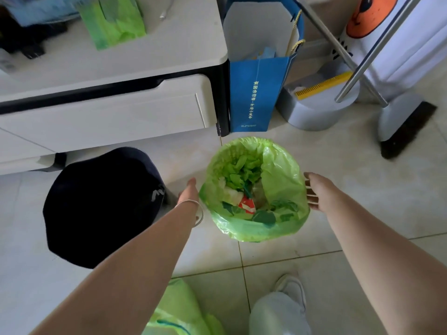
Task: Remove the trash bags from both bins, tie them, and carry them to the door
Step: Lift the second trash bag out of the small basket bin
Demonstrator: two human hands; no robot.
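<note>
The green trash bag point(254, 189) lined a bin standing upright on the tiled floor point(338, 238), mouth facing up, scraps inside. Both arms reached down on either side of it. The left hand point(189, 192) was flat by the bag's left rim, the right hand point(314, 192) spread beside the right rim; both loose, grasping nothing.
</note>
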